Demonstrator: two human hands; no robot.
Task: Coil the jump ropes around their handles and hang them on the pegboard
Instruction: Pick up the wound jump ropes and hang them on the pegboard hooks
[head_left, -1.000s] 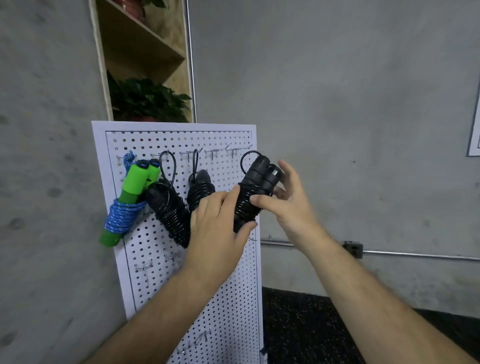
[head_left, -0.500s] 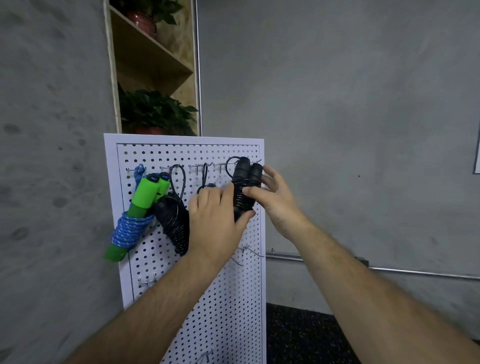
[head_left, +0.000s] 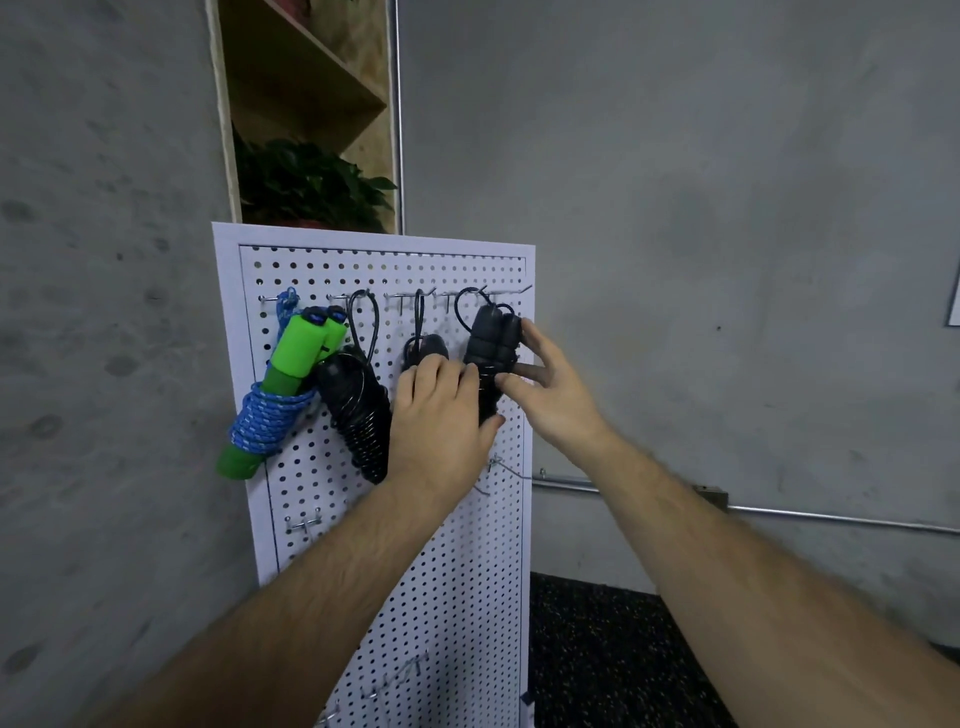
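Note:
A white pegboard (head_left: 457, 561) leans against the concrete wall. On its top hooks hang a green-handled rope with blue cord (head_left: 283, 387), a black coiled rope (head_left: 358, 415) and a second black rope (head_left: 427, 349), largely hidden behind my left hand. A third black coiled rope (head_left: 491, 345) sits at the top right hooks, its loop over a hook. My left hand (head_left: 441, 431) grips its lower coiled part. My right hand (head_left: 550, 387) pinches the bundle from the right, thumb in front and fingers behind the handles.
More metal hooks (head_left: 306, 522) stick out lower on the board, one pair (head_left: 498, 465) just under my hands. A wooden shelf with a green plant (head_left: 306, 182) stands behind the board. A metal conduit (head_left: 779, 514) runs along the wall at the right.
Both hands lifted the third black rope up and toward the board, from a tilted position in front of it to upright at the top right hooks.

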